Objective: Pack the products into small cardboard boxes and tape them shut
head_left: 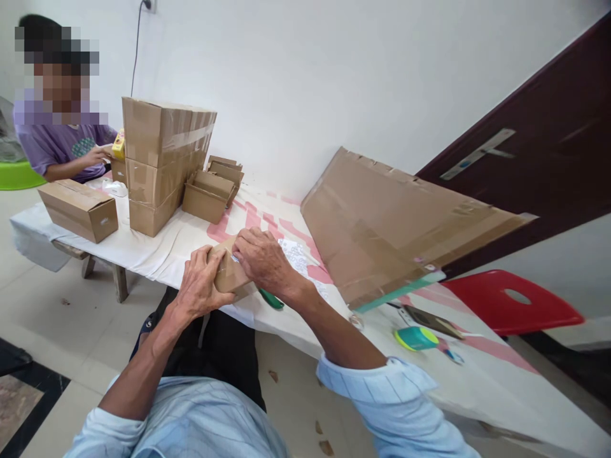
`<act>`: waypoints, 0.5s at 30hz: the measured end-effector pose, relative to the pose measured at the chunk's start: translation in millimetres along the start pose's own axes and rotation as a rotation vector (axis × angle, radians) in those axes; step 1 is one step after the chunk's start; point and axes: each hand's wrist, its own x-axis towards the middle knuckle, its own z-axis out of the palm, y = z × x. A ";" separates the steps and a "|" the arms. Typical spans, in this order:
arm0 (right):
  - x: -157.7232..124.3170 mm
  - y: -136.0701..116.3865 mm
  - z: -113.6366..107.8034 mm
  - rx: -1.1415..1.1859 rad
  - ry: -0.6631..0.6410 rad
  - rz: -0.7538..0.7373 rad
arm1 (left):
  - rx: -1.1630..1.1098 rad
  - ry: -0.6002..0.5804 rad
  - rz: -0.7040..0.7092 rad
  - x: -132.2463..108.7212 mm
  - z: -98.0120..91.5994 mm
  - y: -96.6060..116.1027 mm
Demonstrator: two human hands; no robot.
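At the table's front edge, my left hand point(203, 283) grips a small cardboard box point(231, 275), its thumb along the near side and its fingers over the far end. My right hand point(262, 257) is closed over the top of the same box, fingertips pressed to it. A small whitish sticker point(235, 258) shows under those fingertips, partly hidden. Just beyond the right hand lies a sheet with many small printed marks point(294, 254). A green object point(271, 299) lies by the box, partly covered by my right forearm.
Stacked cardboard boxes point(157, 159) stand at the back left, beside open cartons point(207, 194) and a closed box point(79, 207). A co-worker point(71, 140) holds a yellow pack. A large cardboard sheet point(382, 229) leans right. Nearby are a tape roll point(416, 338), a phone point(434, 321) and a red stool point(513, 305).
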 end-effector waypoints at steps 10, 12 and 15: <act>-12.9 -1.6 -11.5 0.576 0.287 0.196 | 0.021 0.016 0.031 -2.0 0.6 -4.4; -19.5 2.5 -18.4 0.718 0.411 0.278 | 0.018 0.014 0.032 -1.8 -0.6 -6.0; -36.6 18.9 -21.6 0.818 0.549 0.439 | -0.009 0.019 0.042 -0.8 -2.6 -15.0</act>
